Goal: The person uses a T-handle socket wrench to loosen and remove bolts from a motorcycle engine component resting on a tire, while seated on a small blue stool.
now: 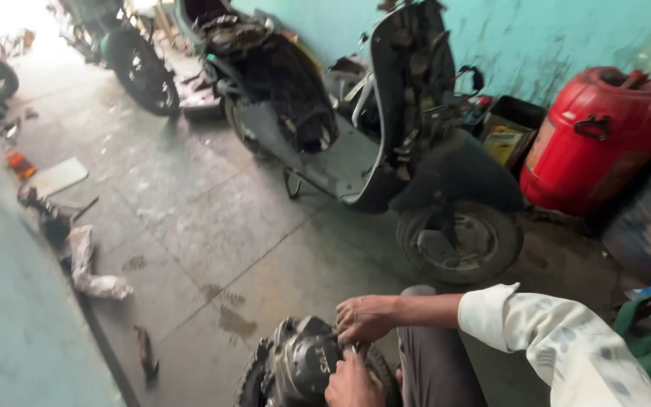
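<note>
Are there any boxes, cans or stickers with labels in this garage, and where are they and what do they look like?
Red drum: right side by the teal wall, big, round, with a black handle.
Labelled tin: between scooter and drum, boxy, dark green with a yellow-green label.
Engine cover: bottom centre under both hands, right hand and left hand, round, dark grey with raised lettering.

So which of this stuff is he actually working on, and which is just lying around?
In hand:
- engine case, on a small tyre
- right hand on top of it
- left hand at its side

Lying about:
- stripped scooter
- red drum
- rag
- flat board
</note>
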